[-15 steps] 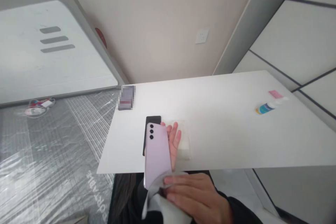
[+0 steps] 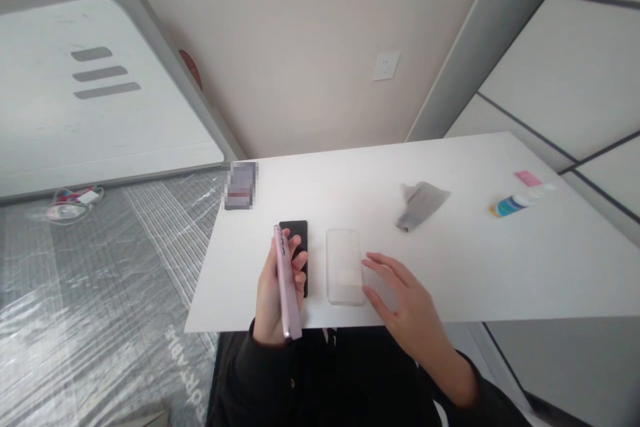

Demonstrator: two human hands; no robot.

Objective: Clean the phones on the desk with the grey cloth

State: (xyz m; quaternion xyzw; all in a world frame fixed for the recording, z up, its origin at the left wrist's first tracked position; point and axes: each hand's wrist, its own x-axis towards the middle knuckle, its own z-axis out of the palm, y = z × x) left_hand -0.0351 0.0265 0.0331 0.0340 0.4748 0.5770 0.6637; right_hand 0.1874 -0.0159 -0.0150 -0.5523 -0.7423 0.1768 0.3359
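My left hand grips a light purple smartphone, turned on edge so its back faces right. Partly hidden behind those fingers, a black phone-shaped slab lies on the white table. To its right is a clear phone case, flat on the tabletop. My right hand hovers at the case's right edge, fingers apart and holding nothing; whether the fingertips touch the case I cannot tell. Farther back, a crumpled grey cloth rests on the table.
On the right side of the white table lie a spray bottle and a pink piece. A blurred-out dark item sits at the back left corner. A white board leans left; a wall socket is behind.
My right hand has let go of the grey cloth, now on the table, and moved beside the clear case. My left hand has turned the purple smartphone on edge.
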